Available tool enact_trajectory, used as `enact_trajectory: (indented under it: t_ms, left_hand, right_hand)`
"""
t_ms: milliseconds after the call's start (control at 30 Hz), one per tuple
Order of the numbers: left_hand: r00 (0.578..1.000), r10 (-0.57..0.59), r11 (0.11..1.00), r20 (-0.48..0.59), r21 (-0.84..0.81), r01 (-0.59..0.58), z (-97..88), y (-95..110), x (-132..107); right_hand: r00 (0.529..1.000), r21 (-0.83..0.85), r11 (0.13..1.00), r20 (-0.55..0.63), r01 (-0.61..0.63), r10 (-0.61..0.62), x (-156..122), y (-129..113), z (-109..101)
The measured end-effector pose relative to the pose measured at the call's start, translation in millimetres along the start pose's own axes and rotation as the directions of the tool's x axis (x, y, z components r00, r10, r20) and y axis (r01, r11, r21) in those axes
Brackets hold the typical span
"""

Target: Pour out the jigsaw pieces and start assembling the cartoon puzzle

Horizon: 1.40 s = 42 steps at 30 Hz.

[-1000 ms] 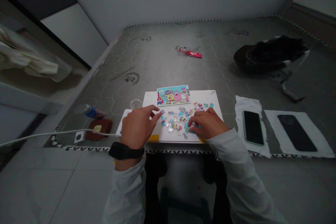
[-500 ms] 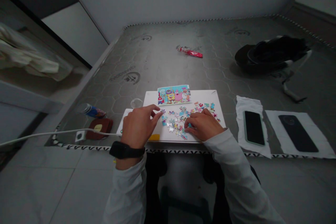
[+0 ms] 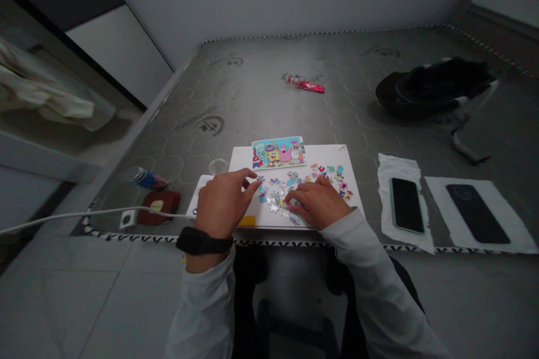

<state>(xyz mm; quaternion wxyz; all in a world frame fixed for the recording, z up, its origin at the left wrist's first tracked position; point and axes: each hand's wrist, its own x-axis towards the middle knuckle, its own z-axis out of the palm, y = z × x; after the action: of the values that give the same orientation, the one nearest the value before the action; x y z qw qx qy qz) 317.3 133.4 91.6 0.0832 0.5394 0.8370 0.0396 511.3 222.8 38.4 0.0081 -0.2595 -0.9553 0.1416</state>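
Note:
Small colourful jigsaw puzzle pieces [image 3: 274, 208] lie scattered over a white box [image 3: 332, 152]. A picture card [image 3: 278, 153] with cartoon figures rests at the back of the box. My left hand [image 3: 227, 196], with a black band on its wrist, is at the left edge of the pieces. Its thumb and forefinger are pinched close together at a bluish puzzle piece. My right hand [image 3: 319, 202] reaches in from the right, palm down, over the middle of the pieces. Its fingers are bent and nearly together on a puzzle piece, mostly hidden beneath them.
Left of the box are a clear round lid [image 3: 218, 166], a blue can [image 3: 152, 179], a brown case [image 3: 160, 206] and a white cable [image 3: 96, 215]. Two phones [image 3: 406, 205] lie on white sheets to the right. Behind are a red packet [image 3: 309, 86] and a black cap [image 3: 433, 87].
My right hand has moved a little to the left over the pieces, uncovering some on its right side. My left hand has stayed almost still.

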Motion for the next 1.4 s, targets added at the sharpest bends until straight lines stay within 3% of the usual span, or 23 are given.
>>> enact_trajectory:
  t_ms: [200,433,700,1067,1400]
  left_hand:
    - [1.0,0.006,1.0,0.025,0.007,-0.006,2.6,-2.5,0.6]
    - [0.98,-0.019,0.998,0.198,0.056,0.008,9.8,-9.1,2.4]
    - [0.978,-0.029,0.998,0.207,0.061,0.016,16.9,-10.6,4.5]
    - [0.961,0.025,0.999,0.275,0.037,-0.036,25.5,11.2,5.5]
    - [0.951,-0.029,0.999,0.309,0.027,0.022,32.2,-1.3,11.8]
  right_hand:
    - [0.999,-0.035,0.999,0.022,-0.026,0.027,1.1,-0.9,0.0]
    - [0.998,-0.052,0.997,-0.034,-0.062,0.06,-0.6,9.7,4.8]
    - [0.996,-0.078,0.996,-0.083,-0.046,0.039,-0.3,7.8,7.1]
    - [0.997,-0.085,0.996,-0.074,0.005,-0.011,2.4,1.8,11.2]
    - [0.997,-0.106,0.994,-0.072,0.035,-0.043,2.0,-0.7,10.6]
